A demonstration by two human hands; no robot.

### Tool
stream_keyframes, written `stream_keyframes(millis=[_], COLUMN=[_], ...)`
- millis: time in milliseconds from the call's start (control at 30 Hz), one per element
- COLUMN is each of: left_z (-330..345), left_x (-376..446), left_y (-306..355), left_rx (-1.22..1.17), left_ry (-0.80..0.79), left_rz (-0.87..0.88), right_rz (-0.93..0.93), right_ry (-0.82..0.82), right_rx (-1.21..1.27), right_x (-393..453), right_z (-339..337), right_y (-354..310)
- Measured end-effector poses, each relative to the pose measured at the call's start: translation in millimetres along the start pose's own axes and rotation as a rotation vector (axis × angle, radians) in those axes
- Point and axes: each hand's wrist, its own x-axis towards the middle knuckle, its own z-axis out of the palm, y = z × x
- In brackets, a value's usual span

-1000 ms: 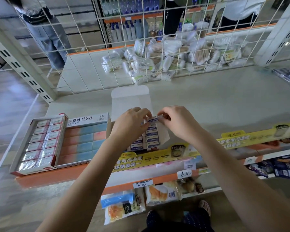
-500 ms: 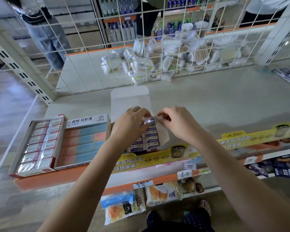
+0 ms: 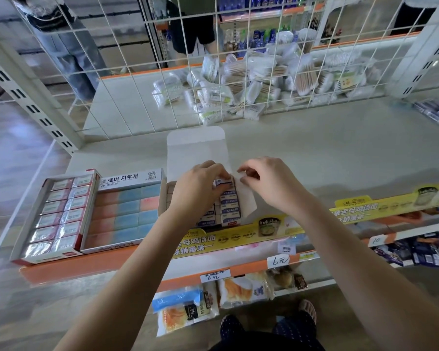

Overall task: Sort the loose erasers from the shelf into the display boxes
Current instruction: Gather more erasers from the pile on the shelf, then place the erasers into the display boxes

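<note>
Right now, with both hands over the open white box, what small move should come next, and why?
Probably press the eraser down into the back of its row. The left hand pinches it at the top of the white box, while the right hand hovers beside the flap.

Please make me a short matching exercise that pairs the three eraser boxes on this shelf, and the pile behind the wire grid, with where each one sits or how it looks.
Things:
1. red-edged box
2. box with Korean lettering
3. white box with raised lid
4. cotton swab packs

Descriptions:
A. holds pink and blue erasers
B. heaped beyond the wire grid
C. farthest left, erasers in shiny wrap
D. under both hands, erasers labelled ERASER

Pairs: 1-C, 2-A, 3-D, 4-B

The left hand presses an eraser into the white box; the right hand hovers beside it.
</note>
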Motion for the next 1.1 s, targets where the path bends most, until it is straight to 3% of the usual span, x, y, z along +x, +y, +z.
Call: stream_keyframes(millis=[300, 467, 633, 800, 967, 1100], left_z=[-3.4, -26.2, 10.1, 82.3, 152.2, 193.8], left_x=[-2.8, 31.7, 109.0, 166.9, 210.8, 250.5], left_y=[10.8, 44.1, 135.0, 229.3, 321.4, 365.8], left_rx=[0.279, 0.232, 0.287, 0.349, 0.314, 0.278], left_ry=[-0.108, 0.025, -0.138, -0.302, -0.366, -0.357], left_rz=[0.037, 0.091, 0.324, 0.456, 0.493, 0.431], right_rz=[-0.012, 0.028, 0.184, 0.476, 0.627, 0.630], right_ry=[-0.015, -0.015, -0.071, -0.128, -0.112, -0.072], right_rx=[-0.002, -0.024, -0.292, -0.353, -0.343, -0.346], right_x=[3.3, 11.8, 4.3, -29.2, -63.0, -67.4], right_z=[0.9, -29.4, -89.0, -149.4, -194.8, -221.4], right_y=[1.9, 37.6, 111.0, 214.8, 314.7, 378.6])
